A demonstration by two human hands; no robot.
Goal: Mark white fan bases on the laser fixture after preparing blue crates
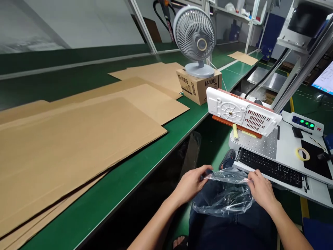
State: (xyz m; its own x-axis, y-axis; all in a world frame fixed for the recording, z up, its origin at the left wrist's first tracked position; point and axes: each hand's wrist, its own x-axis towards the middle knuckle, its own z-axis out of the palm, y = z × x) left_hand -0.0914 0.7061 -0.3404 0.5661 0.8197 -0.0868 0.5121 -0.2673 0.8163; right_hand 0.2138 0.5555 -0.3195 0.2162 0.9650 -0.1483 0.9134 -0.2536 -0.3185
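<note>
A clear plastic bag (225,192) lies crumpled over my lap. My left hand (191,184) pinches its upper left edge, fingers closed on the film. My right hand (261,189) grips the upper right edge the same way. Between the two hands the top edge of the bag is stretched. Just beyond my hands sits a black keyboard (270,168) on a white desk. Above it a white plastic panel with a round grille and vents (243,111) rests tilted on an orange base over a perforated metal plate (260,142).
Large flat cardboard sheets (78,139) cover the green conveyor table (145,170) at left. A grey desk fan (195,38) stands on a small M-1000 carton (199,85). At right are a control box with green lights (307,123), a tape roll (303,153) and a monitor edge (325,78).
</note>
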